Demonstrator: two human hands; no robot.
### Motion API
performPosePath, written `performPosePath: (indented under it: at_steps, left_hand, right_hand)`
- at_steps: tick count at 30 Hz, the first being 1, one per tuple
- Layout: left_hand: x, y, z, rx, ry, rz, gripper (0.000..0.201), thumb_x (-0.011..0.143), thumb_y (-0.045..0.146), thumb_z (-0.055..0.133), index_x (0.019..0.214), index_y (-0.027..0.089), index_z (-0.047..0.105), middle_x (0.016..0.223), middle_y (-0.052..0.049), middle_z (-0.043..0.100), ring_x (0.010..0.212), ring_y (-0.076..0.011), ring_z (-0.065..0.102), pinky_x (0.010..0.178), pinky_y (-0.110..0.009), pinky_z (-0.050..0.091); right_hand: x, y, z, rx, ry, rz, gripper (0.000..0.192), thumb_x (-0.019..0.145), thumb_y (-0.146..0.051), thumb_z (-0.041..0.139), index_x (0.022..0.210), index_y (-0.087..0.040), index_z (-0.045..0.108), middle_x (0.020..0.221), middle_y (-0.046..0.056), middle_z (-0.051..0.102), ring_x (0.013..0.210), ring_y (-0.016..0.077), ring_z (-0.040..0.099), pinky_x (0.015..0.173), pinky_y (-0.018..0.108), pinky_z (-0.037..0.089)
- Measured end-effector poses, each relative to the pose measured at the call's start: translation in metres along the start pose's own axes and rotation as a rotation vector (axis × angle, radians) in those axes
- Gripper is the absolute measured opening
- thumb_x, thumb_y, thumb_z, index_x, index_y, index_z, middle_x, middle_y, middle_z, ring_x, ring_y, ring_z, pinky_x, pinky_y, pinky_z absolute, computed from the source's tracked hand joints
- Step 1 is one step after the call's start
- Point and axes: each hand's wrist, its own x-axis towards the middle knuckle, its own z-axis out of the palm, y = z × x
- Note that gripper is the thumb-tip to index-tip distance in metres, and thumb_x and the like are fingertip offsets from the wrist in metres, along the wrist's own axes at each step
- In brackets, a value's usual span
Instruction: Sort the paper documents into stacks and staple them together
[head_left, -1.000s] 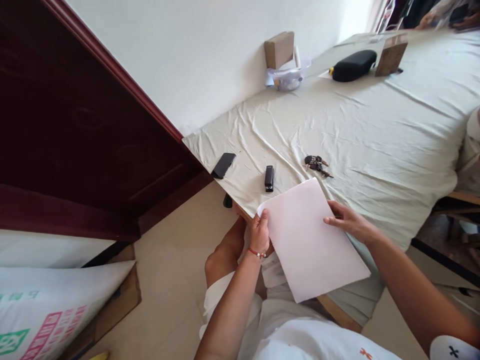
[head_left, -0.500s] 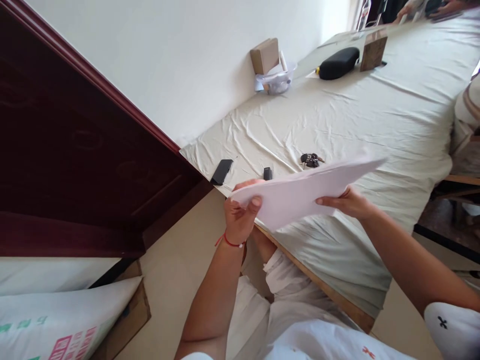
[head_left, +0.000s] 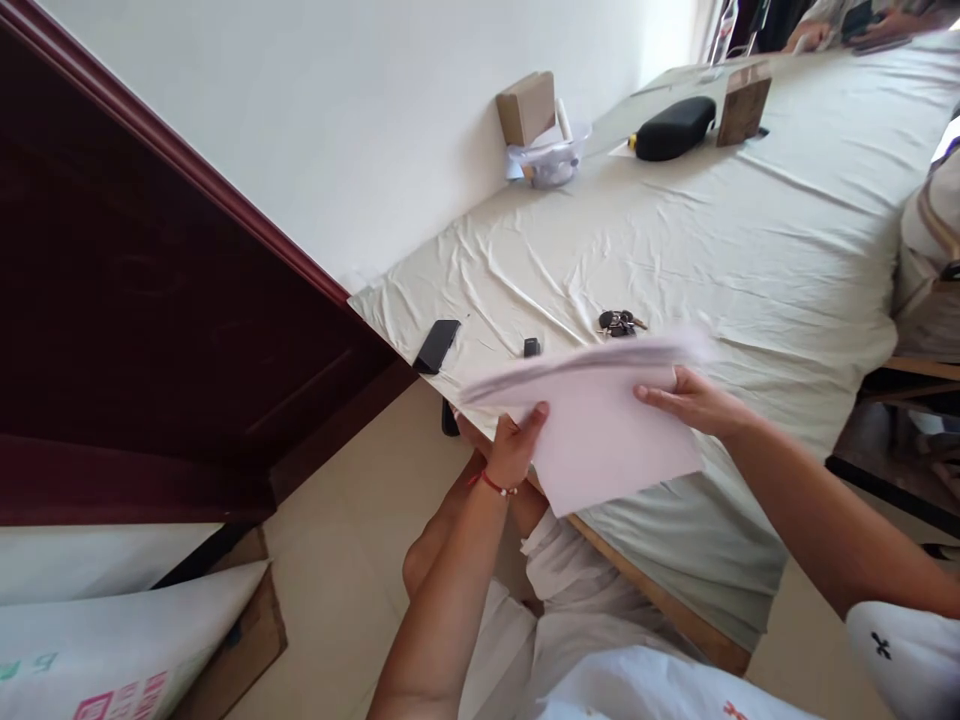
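Note:
A stack of white paper (head_left: 615, 435) is held over the near edge of the cloth-covered table, its far edge blurred by motion. My left hand (head_left: 517, 445), with a red string bracelet at the wrist, grips the stack's left side, thumb on top. On the right side, my right hand (head_left: 694, 400) pinches it, thumb on the near face and the other fingers hidden behind. Just beyond the paper lie a bunch of keys (head_left: 621, 323) and a small black object (head_left: 532, 347). A black phone (head_left: 437, 346) rests near the table's left corner.
Farther along the cream cloth (head_left: 795, 230) are a plastic basket (head_left: 551, 165), a cardboard box (head_left: 526, 108), a black case (head_left: 675, 128) and a brown block (head_left: 744, 105). A dark red wooden panel (head_left: 150, 280) borders the left. Another person's hands (head_left: 892, 25) show at the far end.
The paper stack has tipped so more of its near face shows, and its lower edge hangs lower. My left hand has shifted right and slightly down along it.

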Motion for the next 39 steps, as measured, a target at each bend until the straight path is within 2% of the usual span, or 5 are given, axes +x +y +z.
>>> performPosePath:
  at_steps: [9,15,22,28,39]
  left_hand:
    - [-0.043,-0.041,0.024,-0.291,-0.124,-0.372,0.055,0.077,0.055,0.083,0.114,0.014,0.076,0.114,-0.013,0.078,0.104,-0.0278,0.074,0.105,-0.046,0.055]
    - [-0.039,-0.036,0.021,-0.168,-0.143,-0.318,0.056,0.078,0.061,0.079,0.107,0.014,0.078,0.114,-0.015,0.078,0.113,-0.0308,0.071,0.106,-0.045,0.053]
    - [0.022,-0.03,0.0,-0.474,-0.018,-0.095,0.072,0.078,0.039,0.084,0.143,0.035,0.055,0.141,-0.004,0.065,0.116,-0.0211,0.067,0.105,-0.038,0.05]
    - [0.036,-0.054,-0.004,-0.478,-0.133,-0.053,0.025,0.076,0.03,0.083,0.099,0.022,0.077,0.124,-0.006,0.071,0.117,-0.0238,0.064,0.105,-0.037,0.047]
    - [0.034,-0.058,0.0,-0.407,-0.019,-0.127,0.038,0.067,0.024,0.089,0.098,0.021,0.066,0.114,-0.001,0.07,0.097,-0.0164,0.066,0.087,-0.027,0.049]
  right_hand:
    - [-0.001,0.014,-0.005,0.37,-0.007,0.323,0.044,0.073,-0.058,0.085,0.096,-0.021,0.08,0.091,0.01,0.08,0.074,0.0256,0.077,0.063,0.034,0.065]
    - [0.02,0.029,0.0,0.353,0.082,0.391,0.041,0.067,-0.054,0.091,0.081,-0.017,0.078,0.084,0.011,0.08,0.066,0.0256,0.075,0.057,0.035,0.064]
    - [0.023,0.053,0.005,0.216,-0.046,0.445,0.043,0.072,-0.057,0.086,0.081,-0.016,0.077,0.08,0.011,0.079,0.061,0.0244,0.074,0.05,0.031,0.06]
    - [0.02,0.051,0.008,0.169,-0.072,0.468,0.042,0.077,-0.059,0.081,0.08,-0.017,0.077,0.08,0.011,0.079,0.06,0.0224,0.073,0.049,0.028,0.058]
    - [0.023,0.052,0.016,0.228,-0.008,0.392,0.045,0.079,-0.062,0.077,0.08,-0.018,0.072,0.074,0.009,0.076,0.056,0.0188,0.07,0.046,0.025,0.055]
